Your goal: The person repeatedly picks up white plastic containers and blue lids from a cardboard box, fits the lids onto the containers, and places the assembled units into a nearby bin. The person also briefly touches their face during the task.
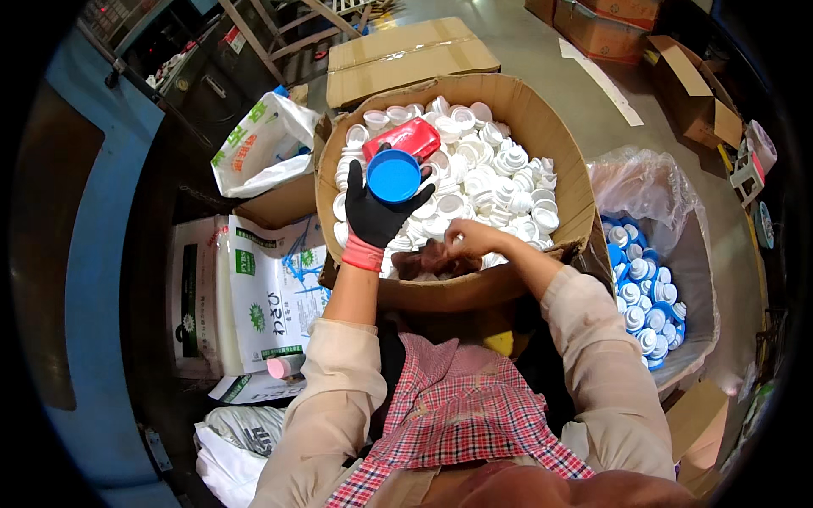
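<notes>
My left hand [377,212], in a black glove with a pink cuff, holds a round blue plastic lid [394,175] over an open cardboard box [555,152]. White plastic caps [478,182] with stepped rims fill that box. Just beyond the blue lid, a red, rounded object [405,138] lies on the caps. My bare right hand [476,240] is over the box's near edge, its fingers drawn together. Whether anything small is between them cannot be made out. Right beside its fingertips lies a blurred dark brown piece [434,261] whose kind is unclear.
On the right stands a plastic-lined box [690,339] of blue-and-white caps [648,292]. A closed carton [411,57] sits beyond the middle box. Printed sacks [271,288] and a white plastic bag [269,144] are on the left, beside a blue metal frame [102,212].
</notes>
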The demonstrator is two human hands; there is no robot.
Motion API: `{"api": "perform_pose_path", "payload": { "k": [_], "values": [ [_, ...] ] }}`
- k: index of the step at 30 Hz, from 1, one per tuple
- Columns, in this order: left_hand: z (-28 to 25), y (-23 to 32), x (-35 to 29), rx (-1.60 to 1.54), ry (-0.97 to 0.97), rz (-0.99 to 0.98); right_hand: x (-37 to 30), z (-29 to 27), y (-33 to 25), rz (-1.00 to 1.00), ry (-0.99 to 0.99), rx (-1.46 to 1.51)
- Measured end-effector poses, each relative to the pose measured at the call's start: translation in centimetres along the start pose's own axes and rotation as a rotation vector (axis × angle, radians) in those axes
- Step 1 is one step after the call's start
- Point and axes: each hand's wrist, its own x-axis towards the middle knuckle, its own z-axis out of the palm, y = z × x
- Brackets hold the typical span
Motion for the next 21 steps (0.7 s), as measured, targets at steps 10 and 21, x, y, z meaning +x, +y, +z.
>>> {"api": "perform_pose_path", "payload": {
  "k": [10,21],
  "values": [
    [-1.8,-3.5,0.6,1.384,0.000,0.390,-4.9,-3.2,-11.1,-0.203,0.754,0.515],
    [-1.7,-4.4,1.2,1.590,-0.208,0.261,-7.2,-3.6,-10.5,-0.551,0.962,-0.449]
  ]
}}
